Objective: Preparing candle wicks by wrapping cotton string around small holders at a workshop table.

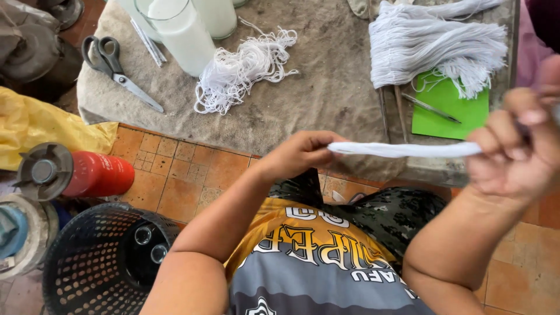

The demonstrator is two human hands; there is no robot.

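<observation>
— So, starting at the left: what does the floor look like?

— Worn orange-brown floor tiles (pixel 186 175), matte and scuffed. On them sit a crumpled yellow plastic sheet (pixel 41 125), a red cylinder with a grey finned cap (pixel 76 173) lying on its side, and a black perforated plastic basket (pixel 102 262), round and open-topped.

— And the work surface?

— A coarse grey-beige cloth (pixel 326 81) spread over a low bench, rough like felt or sacking. Grey-handled scissors (pixel 116 70) lie at its left end, then tall white cylinders in clear glass (pixel 184 35), then a loose tangle of thin white string (pixel 245 70).

— The hands?

— The left hand (pixel 300 153) is pinched shut on one end of a flat white strip (pixel 405 150), soft and slightly rumpled, held level above the lap, just in front of the bench edge. The right hand (pixel 513 146) is curled closed around the strip's other end, fingers blurred.

— Further right?

— A thick bundle of straight white cords (pixel 431 38), smooth and evenly combed, overlapping a bright green card (pixel 449 111) with a thin metal rod (pixel 429 108) lying across it.
</observation>
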